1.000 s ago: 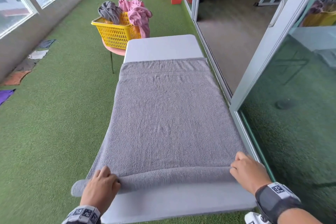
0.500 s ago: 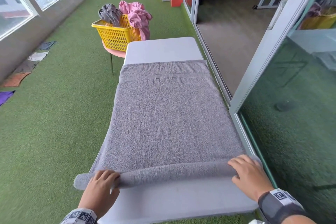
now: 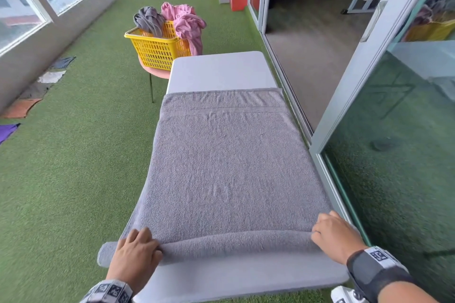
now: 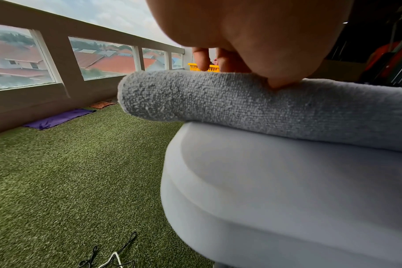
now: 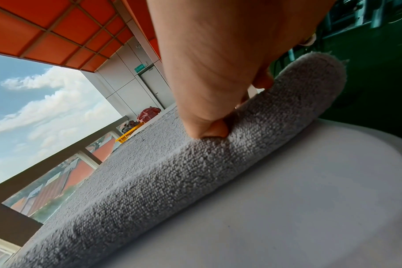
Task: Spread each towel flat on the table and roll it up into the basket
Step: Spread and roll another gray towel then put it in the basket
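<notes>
- Grey towel [image 3: 226, 167] lies flat along the white table [image 3: 219, 71], its near edge wound into a thin roll.
- Left hand [image 3: 135, 253] and right hand [image 3: 334, 236] curl their fingers over the roll's two ends.
- Bare tabletop shows beyond the towel's far hem; yellow basket [image 3: 155, 49] stands past the far-left corner.

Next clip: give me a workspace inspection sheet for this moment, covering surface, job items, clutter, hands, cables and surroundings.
Surface: grey table, far end bare.
Job's things: grey towel spread flat, near edge rolled into a thin roll overhanging the table's left side; yellow basket on a pink stool beyond the table, holding unrolled grey and pink towels.
Clutter: cloths lying on the turf by the left wall.
Hands: left hand and right hand press on the roll's ends.
Cables: cords on the turf beside the table.
Surroundings: green turf, windows on the left, sliding glass door on the right.
</notes>
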The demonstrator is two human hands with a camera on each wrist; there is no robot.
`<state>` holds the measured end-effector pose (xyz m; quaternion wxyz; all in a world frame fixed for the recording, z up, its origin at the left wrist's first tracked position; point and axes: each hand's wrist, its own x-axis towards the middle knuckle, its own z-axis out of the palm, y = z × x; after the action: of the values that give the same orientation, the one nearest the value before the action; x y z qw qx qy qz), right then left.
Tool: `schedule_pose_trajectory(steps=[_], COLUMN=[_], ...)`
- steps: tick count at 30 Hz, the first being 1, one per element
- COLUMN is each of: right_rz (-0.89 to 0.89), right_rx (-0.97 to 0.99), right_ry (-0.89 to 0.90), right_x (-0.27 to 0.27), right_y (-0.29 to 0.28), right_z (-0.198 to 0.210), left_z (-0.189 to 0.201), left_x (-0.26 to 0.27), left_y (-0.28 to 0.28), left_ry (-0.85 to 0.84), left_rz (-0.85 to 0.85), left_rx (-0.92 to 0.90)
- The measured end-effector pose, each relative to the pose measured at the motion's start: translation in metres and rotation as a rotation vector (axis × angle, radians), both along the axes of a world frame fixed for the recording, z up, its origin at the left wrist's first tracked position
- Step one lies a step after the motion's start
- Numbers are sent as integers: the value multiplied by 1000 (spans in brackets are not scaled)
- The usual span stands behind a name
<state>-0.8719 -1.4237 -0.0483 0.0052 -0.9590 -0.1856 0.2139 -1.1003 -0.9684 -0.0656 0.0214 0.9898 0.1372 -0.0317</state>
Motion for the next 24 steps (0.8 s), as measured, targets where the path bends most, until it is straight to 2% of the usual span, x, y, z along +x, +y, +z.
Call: schedule_pose_trajectory(steps=[5, 12, 15, 18, 24], right_rz=[-38, 15, 97, 143, 136], right_rx=[109, 159, 109, 43, 30], right_ry=[-40, -143, -134, -108, -103], right_x=[5, 5, 1, -2, 4], right_y=[0, -7, -12, -14, -8], right_z=[1, -8, -10, -7, 0], left_z=[1, 1, 4, 9, 8], left_x=[6, 6, 2, 1, -1], left_y=[0, 1, 1, 3, 4], left_ry=[-85, -164, -111, 29, 65], left_rz=[79, -3, -13, -26, -62], left_rx=[-92, -114, -71, -63, -22])
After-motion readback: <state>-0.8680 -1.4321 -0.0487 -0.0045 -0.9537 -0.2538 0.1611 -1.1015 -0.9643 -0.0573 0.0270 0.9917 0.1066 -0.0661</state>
